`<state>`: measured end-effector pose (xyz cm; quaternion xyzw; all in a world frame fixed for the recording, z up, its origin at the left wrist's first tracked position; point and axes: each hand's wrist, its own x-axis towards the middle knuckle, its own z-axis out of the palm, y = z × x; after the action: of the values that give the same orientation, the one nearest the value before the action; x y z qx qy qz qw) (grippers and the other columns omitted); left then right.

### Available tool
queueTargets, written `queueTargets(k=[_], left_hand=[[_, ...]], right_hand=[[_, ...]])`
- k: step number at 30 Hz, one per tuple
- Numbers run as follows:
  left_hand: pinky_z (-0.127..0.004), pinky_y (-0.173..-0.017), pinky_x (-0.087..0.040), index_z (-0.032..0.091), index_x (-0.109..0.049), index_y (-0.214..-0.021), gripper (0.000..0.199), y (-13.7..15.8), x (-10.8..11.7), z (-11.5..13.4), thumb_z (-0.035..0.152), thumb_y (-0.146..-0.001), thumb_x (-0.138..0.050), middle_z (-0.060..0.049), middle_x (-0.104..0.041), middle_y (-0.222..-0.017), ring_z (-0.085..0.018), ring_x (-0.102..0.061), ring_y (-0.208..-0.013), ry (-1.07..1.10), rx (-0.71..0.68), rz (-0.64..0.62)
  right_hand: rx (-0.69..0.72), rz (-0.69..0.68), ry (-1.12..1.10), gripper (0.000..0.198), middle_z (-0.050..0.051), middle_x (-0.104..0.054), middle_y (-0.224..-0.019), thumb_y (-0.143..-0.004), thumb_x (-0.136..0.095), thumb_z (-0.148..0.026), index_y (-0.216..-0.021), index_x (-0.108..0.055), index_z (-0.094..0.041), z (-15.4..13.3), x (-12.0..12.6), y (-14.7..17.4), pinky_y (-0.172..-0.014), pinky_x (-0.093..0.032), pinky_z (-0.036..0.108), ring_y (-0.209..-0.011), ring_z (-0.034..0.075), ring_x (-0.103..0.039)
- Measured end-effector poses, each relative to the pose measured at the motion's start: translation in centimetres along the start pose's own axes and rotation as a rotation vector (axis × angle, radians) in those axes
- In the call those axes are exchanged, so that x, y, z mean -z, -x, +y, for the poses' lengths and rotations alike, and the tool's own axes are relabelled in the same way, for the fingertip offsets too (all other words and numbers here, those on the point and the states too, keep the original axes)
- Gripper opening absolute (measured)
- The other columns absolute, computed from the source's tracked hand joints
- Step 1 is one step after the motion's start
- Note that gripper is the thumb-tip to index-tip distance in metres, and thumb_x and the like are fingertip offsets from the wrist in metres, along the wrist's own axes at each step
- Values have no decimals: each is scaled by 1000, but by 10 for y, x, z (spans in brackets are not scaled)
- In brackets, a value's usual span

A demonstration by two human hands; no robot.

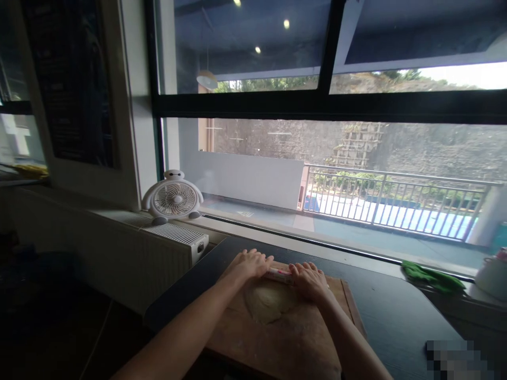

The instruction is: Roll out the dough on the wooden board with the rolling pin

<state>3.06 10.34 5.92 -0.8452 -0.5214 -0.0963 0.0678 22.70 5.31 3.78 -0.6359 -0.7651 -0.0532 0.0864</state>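
Note:
A flat, pale sheet of dough (267, 303) lies on a wooden board (285, 338). Across its far edge runs a rolling pin (280, 274), white with reddish marks, of which only the middle shows between my hands. My left hand (251, 264) is closed over the pin's left part, fingers curled forward. Over the right part, my right hand (309, 278) grips it in the same way. The pin's ends are mostly hidden under my palms.
The board rests on a dark table (384, 306) beside a window. A white fan (177, 199) stands on the radiator (174, 248) at the left. On the sill at the right are a green cloth (431, 277) and a white container (493, 274).

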Motion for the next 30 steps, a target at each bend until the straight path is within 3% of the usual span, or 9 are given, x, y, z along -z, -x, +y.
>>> queueTargets(k=[5, 8, 11, 14, 17, 23, 26, 30], left_hand=[[-39, -98, -33, 20, -62, -102, 44, 60, 4, -5, 39, -95, -22, -8, -63, -111, -22, -52, -109, 42, -92, 62], [-36, -98, -35, 20, -62, -104, 44, 97, 7, -10, 38, -96, -23, -8, -63, -112, -21, -52, -112, 87, -164, 73], [-40, -100, -34, 22, -61, -109, 44, 117, 8, -11, 39, -96, -23, -7, -61, -118, -23, -49, -118, 91, -170, 79], [-49, -103, -28, 24, -60, -112, 42, 112, 5, -11, 39, -95, -25, -8, -59, -123, -26, -44, -122, 48, -135, 75], [-54, -99, -28, 25, -62, -108, 37, 88, 2, -15, 37, -93, -31, -10, -58, -122, -28, -45, -119, -5, -79, -8], [-61, -93, -30, 26, -61, -109, 36, 40, -1, -26, 36, -91, -31, -10, -62, -113, -32, -45, -114, -46, -1, -100], [-59, -89, -34, 26, -61, -109, 35, 38, -2, -23, 38, -90, -33, -10, -62, -111, -32, -49, -111, -30, 8, -109], [-54, -93, -35, 26, -59, -110, 41, 61, -3, -5, 38, -94, -23, -8, -61, -116, -29, -49, -113, 5, 28, -82]], right_hand=[[-44, 69, -41, 55, 7, -40, -141, -94, -11, -49, -132, -42, -24, -9, -8, 48, -105, -21, 44, -134, 23, -24], [-22, 80, -60, 62, 6, -25, -149, -92, -14, -54, -140, -30, -19, -11, -15, 79, -110, -13, 40, -138, 21, -15], [-12, 69, -79, 65, 8, -22, -150, -92, -18, -54, -142, -27, -15, -11, -16, 87, -110, -15, 38, -138, 21, -14], [-11, 76, -83, 63, 10, -30, -146, -93, -12, -53, -137, -35, -15, -15, -9, 67, -109, -16, 42, -136, 23, -20], [-18, 75, -83, 58, 12, -45, -135, -94, -11, -52, -124, -49, -20, -24, -2, 26, -105, -21, 47, -130, 26, -32], [-13, -12, -78, 38, 6, -56, -115, -88, -47, -47, -113, -54, -19, -34, 1, -36, -91, -40, 47, -108, 21, -51], [-10, -22, -70, 37, 6, -56, -115, -88, -48, -46, -111, -55, -18, -34, 3, -32, -91, -39, 46, -108, 21, -51], [1, 20, -65, 41, 6, -53, -124, -95, -27, -46, -117, -53, -24, -30, 1, 7, -100, -28, 47, -125, 23, -37]])
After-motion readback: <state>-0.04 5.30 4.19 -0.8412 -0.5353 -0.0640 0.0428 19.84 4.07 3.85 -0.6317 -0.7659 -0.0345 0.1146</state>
